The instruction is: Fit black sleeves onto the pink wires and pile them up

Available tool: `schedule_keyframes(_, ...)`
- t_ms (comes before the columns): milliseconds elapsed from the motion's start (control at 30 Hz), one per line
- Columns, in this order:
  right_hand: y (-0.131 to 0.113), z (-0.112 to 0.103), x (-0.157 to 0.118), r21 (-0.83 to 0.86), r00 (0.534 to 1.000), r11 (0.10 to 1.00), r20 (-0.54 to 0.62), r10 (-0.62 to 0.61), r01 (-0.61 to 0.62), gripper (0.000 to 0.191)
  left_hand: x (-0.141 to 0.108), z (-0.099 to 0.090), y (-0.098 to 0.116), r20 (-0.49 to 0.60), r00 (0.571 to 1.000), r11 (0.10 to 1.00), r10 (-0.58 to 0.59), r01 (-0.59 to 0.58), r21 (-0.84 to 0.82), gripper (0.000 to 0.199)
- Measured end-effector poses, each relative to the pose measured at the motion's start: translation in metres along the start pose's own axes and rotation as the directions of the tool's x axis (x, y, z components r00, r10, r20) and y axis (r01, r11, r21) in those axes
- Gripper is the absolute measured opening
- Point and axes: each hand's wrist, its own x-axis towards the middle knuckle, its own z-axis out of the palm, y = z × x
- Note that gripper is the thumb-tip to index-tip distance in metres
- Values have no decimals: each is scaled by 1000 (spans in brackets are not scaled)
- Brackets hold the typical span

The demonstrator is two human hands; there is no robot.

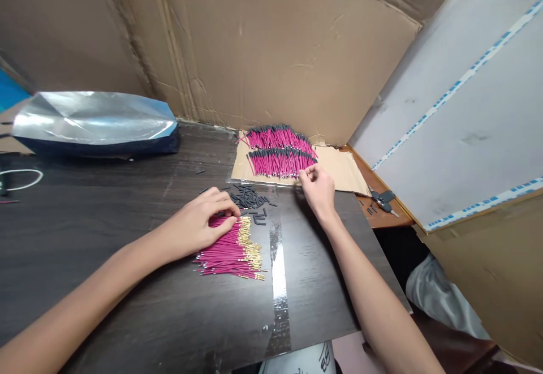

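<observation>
My left hand (212, 218) rests over a pile of magenta wires (223, 255) with gold metal terminals on their right ends. Its thumb and fingertips pinch at the pile's top edge, where a thin wire end seems to poke out. Just beyond lie loose black sleeves (250, 197), short and tube-like. My right hand (319, 188) is closed in a pinch at the lower right end of the nearer row of black-tipped magenta wires (278, 163), apparently on one wire; the fingers partly hide it. A second such row (275, 135) lies behind, both on a flat cardboard sheet (341, 167).
A silver and dark blue bag (95, 125) lies at the back left of the dark table (169, 317). Cardboard walls (263, 51) stand behind. Keys (384, 200) lie on a brown ledge at right. Clear tape (279, 272) crosses the tabletop.
</observation>
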Motion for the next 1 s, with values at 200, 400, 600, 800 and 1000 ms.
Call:
schedule_keyframes(200, -39, 4, -31, 170, 751, 918, 532, -391, 358, 10, 0, -7, -1, -28, 998, 999, -54, 54, 4, 23)
schedule_keyframes(400, -56, 8, -51, 70, 628, 869, 663, -407, 489, 10, -1, -12, -5, -6, 993, 993, -114, 114, 10, 25)
schedule_keyframes(600, -58, 14, -57, -41, 615, 793, 656, -438, 608, 11, -1, -10, -6, 4, 993, 993, -115, 115, 8, 27)
schedule_keyframes(800, -55, 16, -55, -108, 624, 765, 655, -426, 635, 19, 0, -12, -4, 7, 993, 993, -118, 118, -15, 29)
schedule_keyframes(1000, -55, 11, -54, -58, 629, 805, 657, -415, 591, 16, 2, -12, -1, -6, 992, 991, -128, 128, -26, 33)
